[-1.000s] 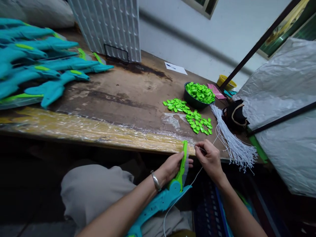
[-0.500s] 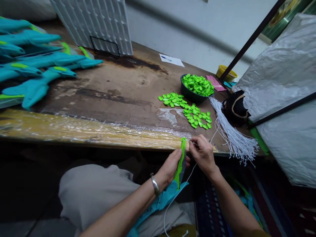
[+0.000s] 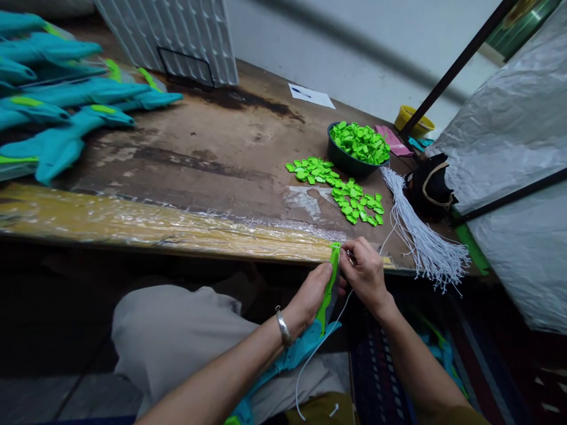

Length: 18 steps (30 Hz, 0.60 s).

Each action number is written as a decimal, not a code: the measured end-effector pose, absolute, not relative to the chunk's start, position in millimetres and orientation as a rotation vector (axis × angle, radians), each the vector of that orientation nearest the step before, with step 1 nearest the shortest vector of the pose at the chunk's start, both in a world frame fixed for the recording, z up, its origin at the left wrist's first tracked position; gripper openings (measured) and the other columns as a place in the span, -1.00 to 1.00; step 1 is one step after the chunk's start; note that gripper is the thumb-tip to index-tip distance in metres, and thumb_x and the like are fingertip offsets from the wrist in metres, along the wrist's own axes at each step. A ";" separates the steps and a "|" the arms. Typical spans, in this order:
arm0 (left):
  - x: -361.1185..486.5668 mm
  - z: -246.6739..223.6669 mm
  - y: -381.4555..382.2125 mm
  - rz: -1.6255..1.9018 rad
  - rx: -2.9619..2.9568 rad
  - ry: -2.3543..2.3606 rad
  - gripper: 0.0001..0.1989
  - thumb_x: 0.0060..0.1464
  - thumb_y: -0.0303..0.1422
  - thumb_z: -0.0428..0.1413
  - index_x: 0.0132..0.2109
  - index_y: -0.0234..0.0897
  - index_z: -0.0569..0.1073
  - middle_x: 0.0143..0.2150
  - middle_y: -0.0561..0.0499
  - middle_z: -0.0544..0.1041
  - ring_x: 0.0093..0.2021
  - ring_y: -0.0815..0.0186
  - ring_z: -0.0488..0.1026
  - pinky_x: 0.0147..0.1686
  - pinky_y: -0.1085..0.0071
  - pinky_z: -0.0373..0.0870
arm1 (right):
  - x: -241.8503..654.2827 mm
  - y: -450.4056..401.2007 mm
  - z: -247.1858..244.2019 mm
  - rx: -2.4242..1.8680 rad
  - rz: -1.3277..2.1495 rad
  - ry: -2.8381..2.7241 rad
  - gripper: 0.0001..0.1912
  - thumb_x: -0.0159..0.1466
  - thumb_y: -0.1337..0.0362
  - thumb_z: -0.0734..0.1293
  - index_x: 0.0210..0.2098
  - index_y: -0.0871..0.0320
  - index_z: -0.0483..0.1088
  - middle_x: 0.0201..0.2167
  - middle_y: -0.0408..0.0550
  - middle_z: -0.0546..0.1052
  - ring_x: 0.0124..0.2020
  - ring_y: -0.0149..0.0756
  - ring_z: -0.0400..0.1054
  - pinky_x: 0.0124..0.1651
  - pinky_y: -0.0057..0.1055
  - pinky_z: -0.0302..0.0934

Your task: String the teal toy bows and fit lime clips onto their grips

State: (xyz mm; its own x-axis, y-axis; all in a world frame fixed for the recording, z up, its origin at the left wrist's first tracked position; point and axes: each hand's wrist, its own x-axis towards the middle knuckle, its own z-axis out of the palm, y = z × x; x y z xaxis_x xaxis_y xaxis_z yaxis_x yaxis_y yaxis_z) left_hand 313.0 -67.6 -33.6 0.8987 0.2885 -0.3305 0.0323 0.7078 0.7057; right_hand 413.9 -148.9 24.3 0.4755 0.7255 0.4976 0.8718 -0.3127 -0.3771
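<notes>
Upright in my left hand (image 3: pixel 311 295) is a bright green strip (image 3: pixel 328 295) joined to a teal plastic piece (image 3: pixel 287 357) that rests over my lap. A clear sheet shows beside the strip. My right hand (image 3: pixel 365 271) pinches a thin white cord (image 3: pixel 316 348) at the strip's top end, close to the table edge. The cord hangs down in a loose curve between my forearms. Small green pieces (image 3: pixel 354 200) lie on the table beyond my hands, near a dark bowl (image 3: pixel 354 165) heaped with more of them.
A bundle of white cords (image 3: pixel 416 230) lies at the right of the table (image 3: pixel 212 136). Teal pieces with green parts (image 3: pixel 84 91) are piled at the left. Behind stand a ribbed white panel (image 3: pixel 172 35) and a yellow tub (image 3: pixel 414 121). A dark bar slants at the right.
The view has shifted slightly, with the table's contents sitting a little higher in the picture. Both hands keep nearly the same hold, the right still pinching the cord at the strip's top.
</notes>
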 end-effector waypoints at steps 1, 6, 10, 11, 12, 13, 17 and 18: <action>313.1 -31.7 -68.9 0.158 0.780 0.434 -0.44 -0.01 0.16 0.26 -0.23 -0.30 0.50 -0.43 0.00 0.57 -0.46 0.31 0.46 -0.37 0.38 0.39 | 414.0 -147.9 23.3 -2.136 -0.311 -1.326 -0.86 0.44 0.32 0.21 -0.26 0.13 0.36 -0.33 -0.06 0.40 -0.35 -0.26 0.35 -0.30 -0.37 0.20; 316.8 -25.1 -75.1 0.205 0.914 0.394 -0.55 0.20 0.02 0.10 -0.14 -0.30 0.55 -0.23 -0.09 0.63 -0.20 0.19 0.52 -0.07 0.28 0.43 | 415.8 -143.9 17.3 -2.262 -0.282 -1.355 -0.82 0.43 0.21 0.23 -0.07 0.18 0.33 -0.19 0.07 0.44 -0.25 -0.14 0.39 -0.27 -0.32 0.23; 311.3 -18.8 -70.7 0.182 1.056 0.430 -0.73 0.14 -0.17 0.18 -0.21 -0.30 0.62 -0.22 -0.14 0.64 -0.10 0.02 0.52 0.11 0.08 0.37 | 420.9 -143.3 15.9 -2.282 -0.250 -1.398 -0.92 0.37 0.34 0.22 -0.25 0.11 0.33 -0.34 -0.08 0.42 -0.38 -0.26 0.35 -0.31 -0.38 0.20; 303.4 -14.0 -66.5 0.182 1.086 0.458 -0.80 0.07 -0.26 0.25 -0.22 -0.28 0.63 -0.18 -0.14 0.65 -0.05 -0.02 0.51 0.17 0.04 0.33 | 422.8 -144.5 16.4 -2.274 -0.243 -1.416 -0.90 0.36 0.35 0.21 -0.29 0.10 0.33 -0.35 -0.09 0.41 -0.39 -0.28 0.34 -0.31 -0.38 0.19; 291.3 -7.4 -60.8 0.193 1.129 0.481 -0.83 0.00 -0.33 0.29 -0.21 -0.26 0.65 -0.13 -0.15 0.65 0.00 -0.06 0.49 0.22 0.01 0.28 | 424.8 -146.7 17.3 -2.260 -0.235 -1.437 -0.88 0.35 0.35 0.21 -0.31 0.10 0.33 -0.36 -0.09 0.40 -0.40 -0.28 0.34 -0.31 -0.37 0.18; 274.7 0.6 -53.8 0.219 1.194 0.492 -0.79 -0.04 -0.39 0.32 -0.17 -0.23 0.66 -0.07 -0.16 0.64 0.05 -0.09 0.48 0.26 0.00 0.24 | 427.0 -149.9 18.6 -2.239 -0.225 -1.456 -0.87 0.35 0.34 0.21 -0.33 0.09 0.33 -0.36 -0.08 0.40 -0.40 -0.26 0.33 -0.32 -0.36 0.17; 167.4 34.8 -24.4 0.587 1.702 0.632 -0.65 0.18 -0.38 0.21 0.12 -0.14 0.58 0.17 -0.16 0.55 0.24 -0.01 0.41 0.31 0.06 0.24 | 438.6 -163.0 21.6 -2.112 -0.147 -1.488 -0.79 0.38 0.19 0.25 -0.39 0.06 0.35 -0.42 -0.01 0.38 -0.41 -0.17 0.28 -0.34 -0.24 0.10; 133.9 40.0 -20.7 0.740 1.854 0.777 -0.64 0.22 -0.38 0.17 0.15 -0.14 0.55 0.18 -0.16 0.54 0.26 0.00 0.39 0.32 0.04 0.23 | 440.7 -163.2 20.7 -2.103 -0.160 -1.479 -0.76 0.38 0.12 0.30 -0.40 0.03 0.37 -0.42 0.00 0.39 -0.42 -0.18 0.28 -0.35 -0.23 0.10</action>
State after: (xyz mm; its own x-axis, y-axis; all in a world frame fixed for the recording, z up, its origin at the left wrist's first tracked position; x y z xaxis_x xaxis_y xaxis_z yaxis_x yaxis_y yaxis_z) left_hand 133.9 -20.7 40.0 0.6136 0.7741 0.1559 0.1929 -0.3383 0.9211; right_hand 440.7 -163.2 20.7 0.3847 0.8312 0.4014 0.8979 -0.2362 -0.3715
